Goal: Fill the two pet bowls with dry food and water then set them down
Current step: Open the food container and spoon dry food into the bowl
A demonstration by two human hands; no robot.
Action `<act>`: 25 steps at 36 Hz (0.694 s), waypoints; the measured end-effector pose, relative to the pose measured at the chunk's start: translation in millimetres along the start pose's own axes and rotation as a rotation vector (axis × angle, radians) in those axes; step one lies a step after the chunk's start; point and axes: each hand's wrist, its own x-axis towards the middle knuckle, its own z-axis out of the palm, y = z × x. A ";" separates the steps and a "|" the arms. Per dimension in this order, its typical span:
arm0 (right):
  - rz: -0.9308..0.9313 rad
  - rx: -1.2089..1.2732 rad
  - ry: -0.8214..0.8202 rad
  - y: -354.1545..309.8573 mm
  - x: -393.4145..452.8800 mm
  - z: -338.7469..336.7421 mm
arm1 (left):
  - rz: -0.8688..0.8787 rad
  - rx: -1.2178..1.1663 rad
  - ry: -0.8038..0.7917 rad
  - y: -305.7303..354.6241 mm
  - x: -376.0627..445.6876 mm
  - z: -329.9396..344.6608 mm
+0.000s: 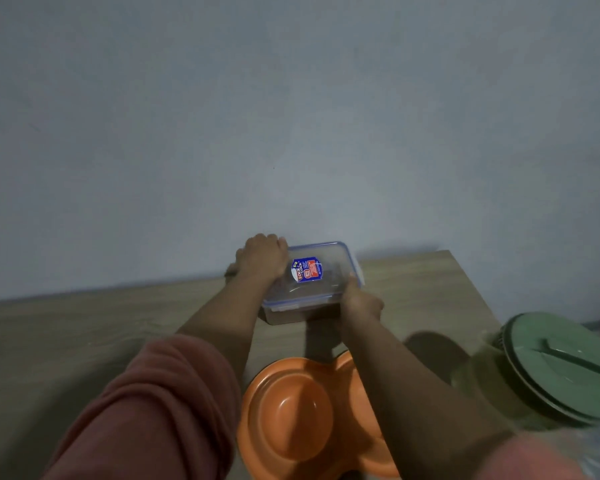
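Box (312,282): clear plastic, rectangular, with a blue-rimmed lid on which a blue and red label is seen. Brown contents are seen through the near wall. It is set at the far edge of the surface (84,327), close to the wall (291,116), and is held at both ends.

Left hand (262,258): laid on the far left corner of the box lid, fingers curled over the edge. The fingertips are hidden behind the box.

Right hand (359,299): clamped on the near right corner of the box, fingers curled around the lid edge.

Bowls (291,414): two orange wells joined in one moulded piece, placed on the surface nearest the camera, between the two forearms. The left well is seen whole and nothing is seen in it; the right well is largely covered by the right forearm, so its contents cannot be told.

Jug (565,368): a clear container with a green round lid, stood at the right end of the surface, just beside the bowls and apart from the box. The body is blurred, and whether water is held in it cannot be told.

Sleeves (153,410): pink, pushed up above both forearms.

Surface: light wood grain, run along a plain grey wall.
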 end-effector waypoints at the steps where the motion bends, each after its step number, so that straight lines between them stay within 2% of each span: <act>1: 0.019 0.058 -0.023 6.0 -4.5 0.3 | 0.060 0.039 -0.051 5.2 3.0 0.7; 4: 0.049 0.177 -0.085 15.4 -12.3 3.8 | 0.175 0.090 -0.158 16.2 13.9 8.2; 11: 0.073 0.375 -0.191 17.3 -27.2 5.6 | 0.254 0.170 -0.216 43.8 23.7 11.5; 17: 0.057 0.419 -0.195 17.1 -29.5 1.4 | 0.341 0.378 -0.192 47.2 23.3 16.6; 25: 0.013 0.379 -0.152 22.0 -29.4 2.0 | 0.379 0.409 -0.273 49.8 26.7 14.6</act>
